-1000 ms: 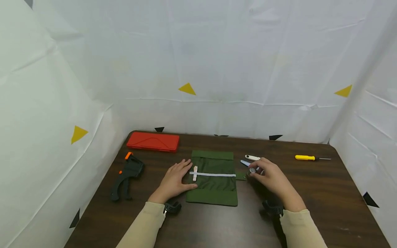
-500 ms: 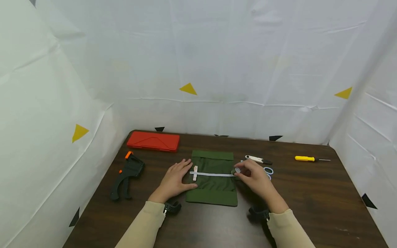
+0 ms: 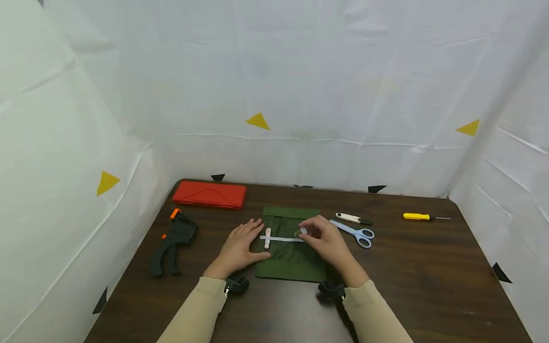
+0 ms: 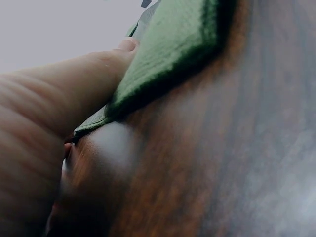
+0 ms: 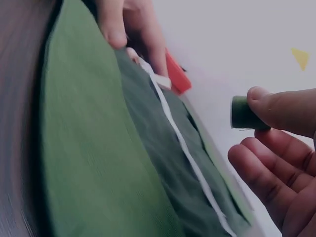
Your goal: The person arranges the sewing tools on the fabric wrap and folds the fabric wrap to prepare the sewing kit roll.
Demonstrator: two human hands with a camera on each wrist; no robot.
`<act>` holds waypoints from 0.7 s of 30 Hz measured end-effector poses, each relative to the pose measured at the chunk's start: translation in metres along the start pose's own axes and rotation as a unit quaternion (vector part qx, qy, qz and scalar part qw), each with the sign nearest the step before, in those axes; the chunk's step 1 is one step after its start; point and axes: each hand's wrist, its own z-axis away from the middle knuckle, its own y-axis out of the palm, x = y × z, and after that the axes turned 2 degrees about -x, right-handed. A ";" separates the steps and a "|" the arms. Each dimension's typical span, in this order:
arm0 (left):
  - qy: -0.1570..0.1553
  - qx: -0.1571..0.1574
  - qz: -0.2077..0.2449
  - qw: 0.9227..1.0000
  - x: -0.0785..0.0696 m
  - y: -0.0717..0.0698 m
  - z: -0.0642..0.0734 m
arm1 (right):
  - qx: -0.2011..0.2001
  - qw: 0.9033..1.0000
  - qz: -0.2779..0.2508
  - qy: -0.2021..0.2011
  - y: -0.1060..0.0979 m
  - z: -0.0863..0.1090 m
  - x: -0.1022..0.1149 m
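A green cloth tool roll (image 3: 291, 270) lies spread on the table, with a white elastic strap (image 3: 283, 239) running across its middle. Under the strap's left end sits a small pale folded strip with reddish marks (image 3: 268, 232). My left hand (image 3: 239, 248) rests on the roll's left edge, fingers and thumb extended; its thumb lies on the cloth in the left wrist view. Between thumb and fingers, my right hand (image 3: 329, 242) pinches a small spool of green thread (image 5: 242, 113) above the cloth, near the strap. A loose thread end shows below the spool.
Light-blue scissors (image 3: 351, 230) and a white-and-black seam-ripper-like tool (image 3: 352, 218) lie right of the roll. A yellow screwdriver (image 3: 418, 216) is farther right. At left are a black-and-orange bar clamp (image 3: 180, 233) and a red flat case (image 3: 210, 194). White sheeting surrounds the table.
My right hand has carried the thread spool leftward from beside the scissors to over the cloth roll, uncovering the scissors and the white-and-black tool. My left hand has stayed in place.
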 end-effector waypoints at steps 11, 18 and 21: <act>-0.012 -0.001 -0.003 1.000 0.005 0.000 0.003 | -0.001 0.995 -0.082 0.061 0.031 -0.016 0.014; 0.002 -0.004 -0.004 1.000 0.007 0.003 0.000 | -0.009 0.995 -0.069 0.072 0.040 -0.021 0.005; 0.000 -0.001 -0.001 1.000 0.007 0.004 -0.003 | 0.001 0.993 -0.078 0.089 0.042 -0.021 -0.005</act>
